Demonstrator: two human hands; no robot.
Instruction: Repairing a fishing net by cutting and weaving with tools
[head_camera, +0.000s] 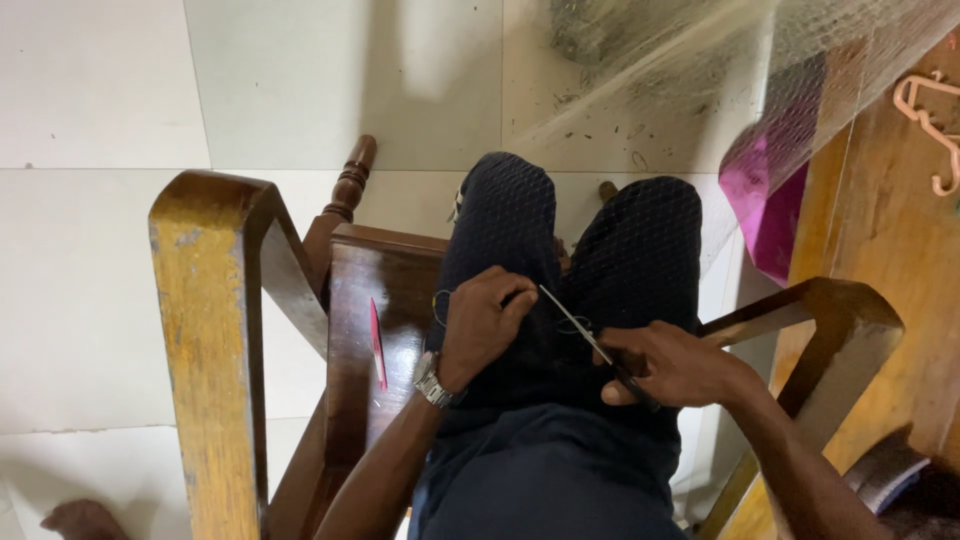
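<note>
A fine net (640, 230) drapes over the person's lap, its mesh hard to make out; the left hand (482, 322) pinches it closed; the right hand (668, 366) grips scissors (580, 328), handles hidden in the fist; a red knife (377, 345) lies on the wooden chair (215, 330); a pink hanger (930, 120) sits far right.

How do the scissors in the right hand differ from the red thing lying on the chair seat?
The scissors are silvery metal with dark handles; the red tool is a thin red strip. The scissors are gripped by the right hand, their tip reaching the left hand over the lap; the red tool lies loose on the wooden chair seat, untouched. The scissors slant diagonally; the red tool runs nearly straight along the seat. Both are slim and elongated.
</note>
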